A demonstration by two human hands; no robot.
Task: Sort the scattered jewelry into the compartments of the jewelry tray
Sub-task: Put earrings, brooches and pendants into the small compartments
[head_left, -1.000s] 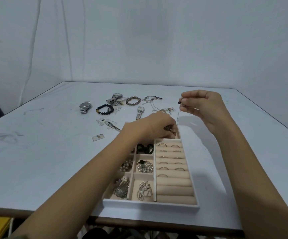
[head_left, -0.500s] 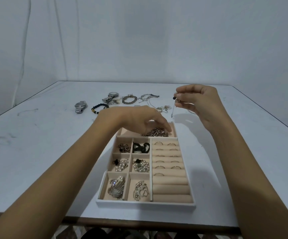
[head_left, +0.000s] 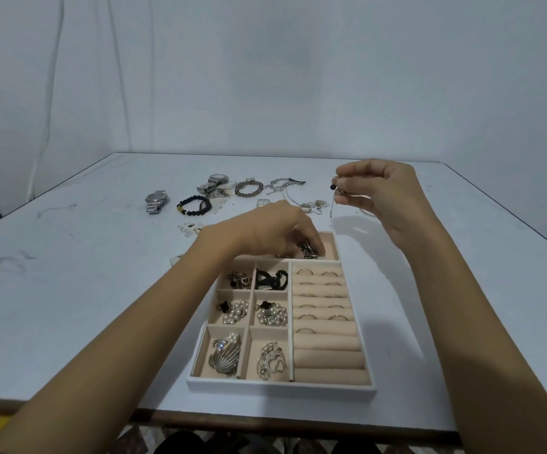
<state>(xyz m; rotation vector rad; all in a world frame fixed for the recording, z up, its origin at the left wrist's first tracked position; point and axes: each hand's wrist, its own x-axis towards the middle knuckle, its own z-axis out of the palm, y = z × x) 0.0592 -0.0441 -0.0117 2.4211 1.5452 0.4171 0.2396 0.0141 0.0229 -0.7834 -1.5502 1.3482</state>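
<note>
A: The tray?
B: White, beige-lined jewelry tray (head_left: 282,386) at the white table (head_left: 69,290)'s front edge. The left hand (head_left: 272,231) curls over a tangled silver chain (head_left: 308,251) in its far compartment.
A: And the right hand (head_left: 383,194)?
B: Beyond the tray's far right corner, pinching a black-beaded silver pin (head_left: 332,199). A black beaded bracelet (head_left: 194,205) lies farther back.

I see a white worktop (head_left: 69,290), jewelry tray (head_left: 278,388) near my edge, beyond it a silver watch (head_left: 156,199), black bead bracelet (head_left: 194,206), second watch (head_left: 213,183), woven bracelet (head_left: 248,188), thin chains (head_left: 313,204) lying loose
</note>
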